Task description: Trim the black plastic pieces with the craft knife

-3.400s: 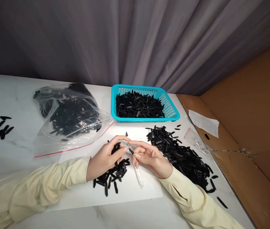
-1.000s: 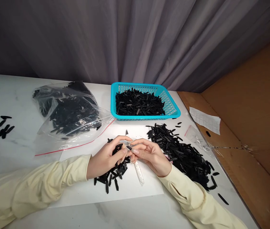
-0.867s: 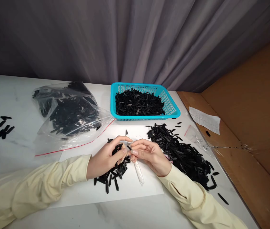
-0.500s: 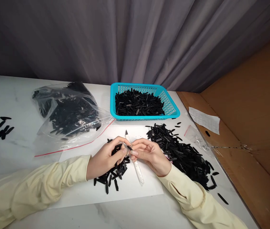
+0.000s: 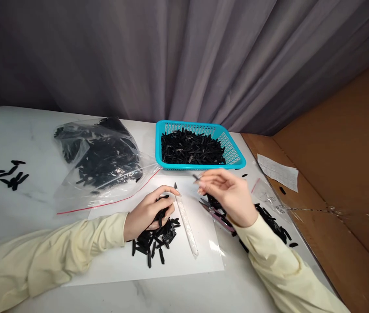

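Two hands: left (image 5: 148,211) clutches black clips (image 5: 161,215), right (image 5: 228,195) pinches one clip (image 5: 196,177) before the basket (image 5: 234,152).

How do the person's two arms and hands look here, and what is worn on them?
Both arms wear long, loose sleeves of soft pale yellow cloth, creased along the forearm and ending at the wrist. The left hand and right hand are bare: no gloves, rings or watch are visible. The fingernails are long, with a pale polish.
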Available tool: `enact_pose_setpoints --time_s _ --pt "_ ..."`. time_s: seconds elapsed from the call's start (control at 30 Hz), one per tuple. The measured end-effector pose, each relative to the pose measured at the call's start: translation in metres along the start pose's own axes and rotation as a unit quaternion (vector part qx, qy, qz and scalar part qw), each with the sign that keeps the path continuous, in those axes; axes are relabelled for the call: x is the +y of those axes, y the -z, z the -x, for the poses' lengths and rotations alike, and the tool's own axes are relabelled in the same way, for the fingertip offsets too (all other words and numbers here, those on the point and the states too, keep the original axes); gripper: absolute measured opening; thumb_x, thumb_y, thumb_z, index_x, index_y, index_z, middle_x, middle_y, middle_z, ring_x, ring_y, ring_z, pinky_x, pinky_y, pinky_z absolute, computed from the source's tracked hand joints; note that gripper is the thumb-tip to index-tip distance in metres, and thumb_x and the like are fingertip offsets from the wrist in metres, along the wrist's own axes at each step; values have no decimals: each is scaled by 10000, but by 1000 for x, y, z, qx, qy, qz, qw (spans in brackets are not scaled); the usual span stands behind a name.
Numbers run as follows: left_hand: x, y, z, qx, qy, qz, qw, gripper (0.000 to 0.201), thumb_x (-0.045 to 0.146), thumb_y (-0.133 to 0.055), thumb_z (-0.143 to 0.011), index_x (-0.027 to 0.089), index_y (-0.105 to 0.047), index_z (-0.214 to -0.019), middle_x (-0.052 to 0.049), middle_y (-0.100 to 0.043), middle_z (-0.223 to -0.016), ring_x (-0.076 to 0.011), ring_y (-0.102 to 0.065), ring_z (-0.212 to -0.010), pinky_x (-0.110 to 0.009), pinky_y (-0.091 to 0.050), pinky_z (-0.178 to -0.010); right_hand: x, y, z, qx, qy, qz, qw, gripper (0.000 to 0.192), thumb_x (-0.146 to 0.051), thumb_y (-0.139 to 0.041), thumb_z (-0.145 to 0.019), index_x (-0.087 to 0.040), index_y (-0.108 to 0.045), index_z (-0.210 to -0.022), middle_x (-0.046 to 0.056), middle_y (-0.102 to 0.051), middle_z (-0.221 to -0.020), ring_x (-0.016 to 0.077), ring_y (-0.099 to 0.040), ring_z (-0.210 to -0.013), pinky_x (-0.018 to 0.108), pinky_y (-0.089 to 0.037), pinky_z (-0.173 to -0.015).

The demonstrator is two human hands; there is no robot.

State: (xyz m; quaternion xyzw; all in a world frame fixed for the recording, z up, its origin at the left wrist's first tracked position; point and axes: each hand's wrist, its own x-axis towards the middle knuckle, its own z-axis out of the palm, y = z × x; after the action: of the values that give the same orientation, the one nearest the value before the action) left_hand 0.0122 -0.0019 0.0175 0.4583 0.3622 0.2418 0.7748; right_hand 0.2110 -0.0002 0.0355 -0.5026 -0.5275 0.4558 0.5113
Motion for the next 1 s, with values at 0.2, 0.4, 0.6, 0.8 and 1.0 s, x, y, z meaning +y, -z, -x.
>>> enact_pose_setpoints --time_s 0.2,0.4,0.6,0.8,1.0 --pt "2 6 -5 9 12 85 996 175 244 -425 -831 196 -480 -990 66 -414 -550 -14 -199 -318 -121 -116 -283 -29 -15 -13 -59 247 349 902 132 -196 -607 -778 -177 -611 -909 91 -632 -964 238 -552 -953 406 -426 -862" --pt "1 8 -5 28 29 95 995 176 241 -475 -794 185 -514 -957 70 -362 -514 -9 -206 -327 -114 -106 -293 -19 -53 34 -212 293 396 844 140 -203 -484 -868 -153 -607 -911 87 -602 -851 191 -493 -775 323 -417 -674" --pt "2 5 -4 15 21 104 994 128 225 -455 -802 189 -504 -915 77 -374 -503 -6 -204 -316 -120 -106 -293 -5 -56 27 -213 318 336 861 190 -161 -462 -874 -139 -649 -850 82 -578 -767 175 -484 -728 312 -408 -668" --pt "1 6 -6 1 22 99 995 104 210 -427 -823 186 -494 -898 88 -361 -462 -12 -213 -297 -116 -119 -289 -8 -54 27 -162 101 126 974 103 -189 -551 -832 -162 -636 -779 40 -619 -742 142 -539 -698 291 -419 -690" --pt "0 6 -6 -13 11 80 997 112 241 -439 -830 177 -509 -888 60 -449 -565 3 -238 -284 -123 -129 -273 -9 -39 35 -138 -199 -194 951 143 -299 -627 -778 -159 -604 -793 -1 -583 -635 72 -492 -524 194 -396 -506"
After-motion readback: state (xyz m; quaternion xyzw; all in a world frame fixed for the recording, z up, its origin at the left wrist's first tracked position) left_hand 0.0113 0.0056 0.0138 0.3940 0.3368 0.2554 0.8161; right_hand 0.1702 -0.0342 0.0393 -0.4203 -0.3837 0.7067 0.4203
